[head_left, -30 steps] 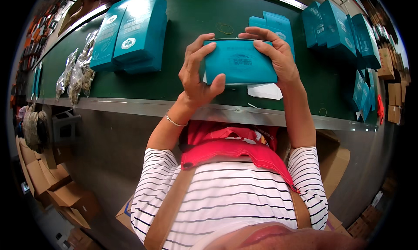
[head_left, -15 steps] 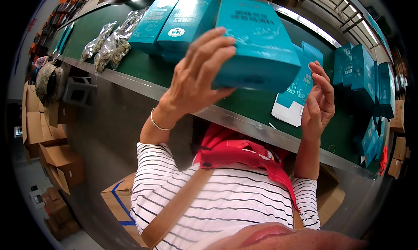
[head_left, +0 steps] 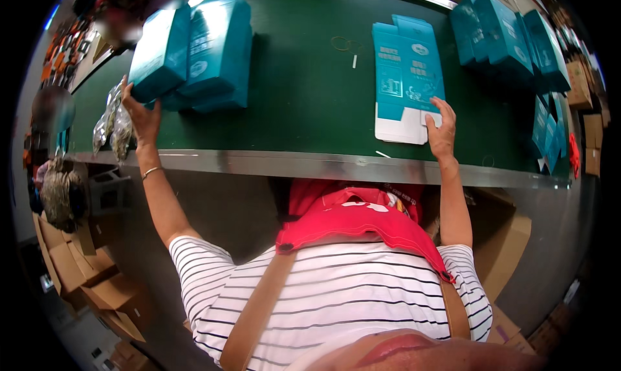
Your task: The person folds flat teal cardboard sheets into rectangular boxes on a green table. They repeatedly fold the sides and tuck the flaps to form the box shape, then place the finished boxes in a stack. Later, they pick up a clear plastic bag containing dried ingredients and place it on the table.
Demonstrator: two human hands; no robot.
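Note:
At the left of the table, a teal box [head_left: 158, 47] lies on a stack of like teal boxes [head_left: 217, 54]. My left hand [head_left: 143, 117] is at its near end, thumb and fingers spread around the lower corner. Farther right, a flat, unfolded teal carton [head_left: 411, 67] with white flaps lies on the green table [head_left: 304, 80]. The fingers and thumb of my right hand [head_left: 442, 130] close on the carton's near right edge, by a small white flap.
Clear bags of small items [head_left: 116, 125] lie left of the stack. More teal boxes [head_left: 501, 38] stand at the right, with smaller teal pieces [head_left: 546, 131] nearer. A metal edge [head_left: 291, 165] runs along the table front. Brown cardboard boxes [head_left: 123, 293] stand on the floor at left.
The teal box has moved from in front of me to the stack at left, my left hand going with it. My right hand has lowered onto the flat carton. The view has shifted.

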